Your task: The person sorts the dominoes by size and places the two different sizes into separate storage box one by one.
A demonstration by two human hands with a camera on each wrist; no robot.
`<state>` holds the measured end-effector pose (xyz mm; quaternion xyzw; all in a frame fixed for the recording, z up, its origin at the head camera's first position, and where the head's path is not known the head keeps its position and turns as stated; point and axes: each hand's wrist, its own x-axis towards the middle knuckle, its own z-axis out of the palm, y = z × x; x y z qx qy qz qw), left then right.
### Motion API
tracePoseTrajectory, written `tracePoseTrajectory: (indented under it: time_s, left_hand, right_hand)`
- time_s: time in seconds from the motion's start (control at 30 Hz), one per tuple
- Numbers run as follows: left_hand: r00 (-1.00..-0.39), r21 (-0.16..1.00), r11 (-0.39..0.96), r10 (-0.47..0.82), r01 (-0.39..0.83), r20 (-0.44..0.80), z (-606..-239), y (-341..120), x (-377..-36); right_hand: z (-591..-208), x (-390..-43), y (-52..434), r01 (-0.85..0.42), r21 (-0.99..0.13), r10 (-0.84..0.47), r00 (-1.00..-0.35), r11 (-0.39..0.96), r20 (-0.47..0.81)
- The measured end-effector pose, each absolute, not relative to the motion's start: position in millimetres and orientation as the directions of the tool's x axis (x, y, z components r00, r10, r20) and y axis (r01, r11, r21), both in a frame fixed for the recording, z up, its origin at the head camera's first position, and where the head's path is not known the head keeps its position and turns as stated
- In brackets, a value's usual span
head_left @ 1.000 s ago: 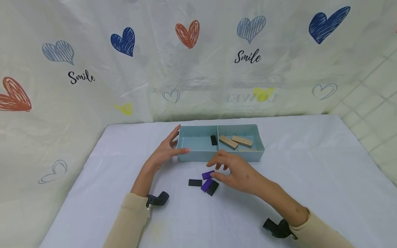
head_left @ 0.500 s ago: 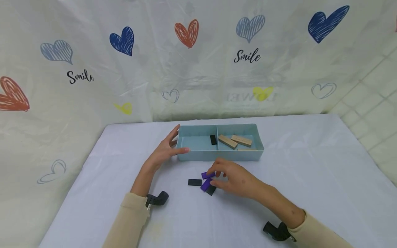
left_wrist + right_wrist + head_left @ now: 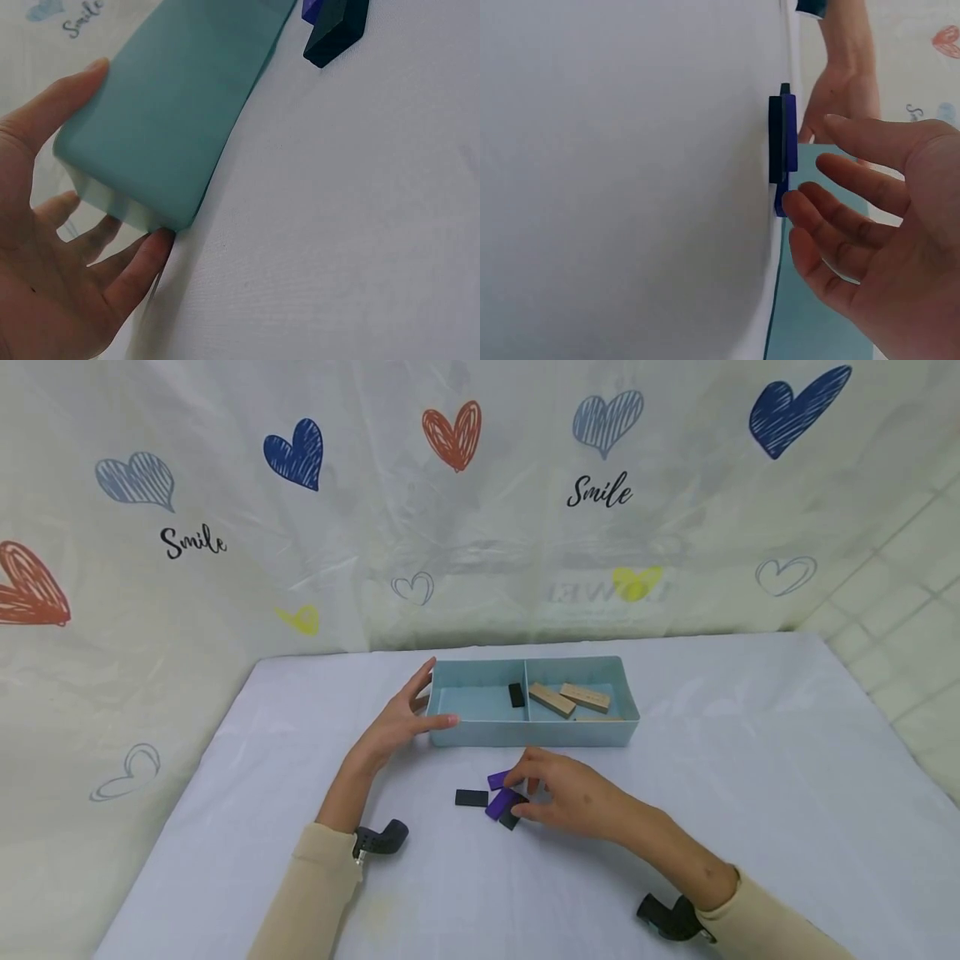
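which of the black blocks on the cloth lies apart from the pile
The black block lying flat to the left. It sits alone on the white cloth, while the other black block lies partly under the purple blocks by the right hand.

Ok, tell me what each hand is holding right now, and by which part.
The left hand holds the tray at its left end, fingers straight. The right hand touches the purple blocks with its fingertips; no grip shows.
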<state>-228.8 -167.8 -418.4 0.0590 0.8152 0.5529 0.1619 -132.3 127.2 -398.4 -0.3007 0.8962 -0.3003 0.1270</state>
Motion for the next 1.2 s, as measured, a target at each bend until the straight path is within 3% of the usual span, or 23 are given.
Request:
tracePoseTrajectory:
  time_s: [0.2,0.83,1.2]
  left_hand:
    - [-0.938,0.924,0.371,0.281,-0.088,-0.202,-416,-167,-228]
    - [-0.940,0.922,0.381,0.282,-0.073,-0.191,-422,-170,-230]
    - [-0.942,0.917,0.393,0.277,-0.069,-0.189,-423,-169,-230]
  right_hand:
    - [-400,-130,123,-0.430,-0.578,-0.591,-0.798,0.694,-0.116]
    - [-406,-123,113,-0.553,-0.444,-0.630,-0.776,0.705,-0.033]
    - [-403,-122,114,-0.557,-0.427,-0.636,-0.770,0.712,-0.055]
